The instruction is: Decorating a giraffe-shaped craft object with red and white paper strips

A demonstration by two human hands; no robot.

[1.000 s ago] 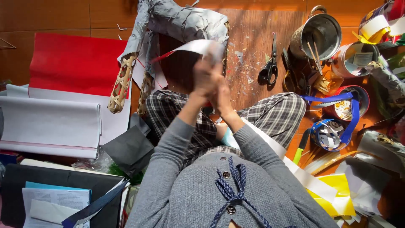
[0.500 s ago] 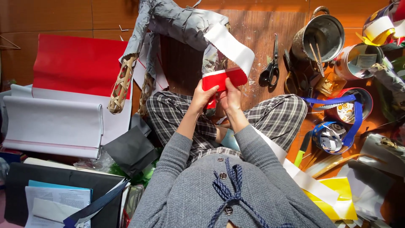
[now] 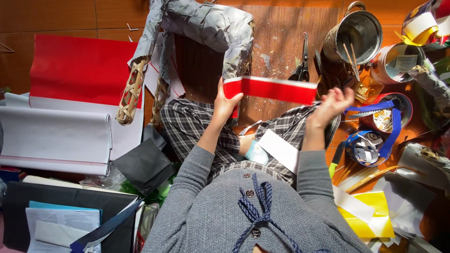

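I sit cross-legged on a wooden floor and hold a long red paper strip with a white edge (image 3: 274, 89) stretched level in front of me. My left hand (image 3: 226, 104) pinches its folded left end. My right hand (image 3: 333, 104) is at its right end, fingers spread and curled behind the strip. Just beyond the strip stands a figure wrapped in crumpled grey paper (image 3: 206, 26) with woven cane legs (image 3: 132, 91). A white paper piece (image 3: 280, 150) lies on my checked trouser leg.
Black scissors (image 3: 302, 63) lie on the floor ahead. A metal pot with sticks (image 3: 358, 30), tins and tape rolls (image 3: 377, 133) crowd the right. Red sheet (image 3: 79, 70) and white rolled paper (image 3: 56, 138) lie left. Yellow paper (image 3: 365, 218) and scraps sit at my right.
The folded red and white strip, held bunched between both hands close together, has been pulled out straight. My right hand moved right and my left hand moved left and down.
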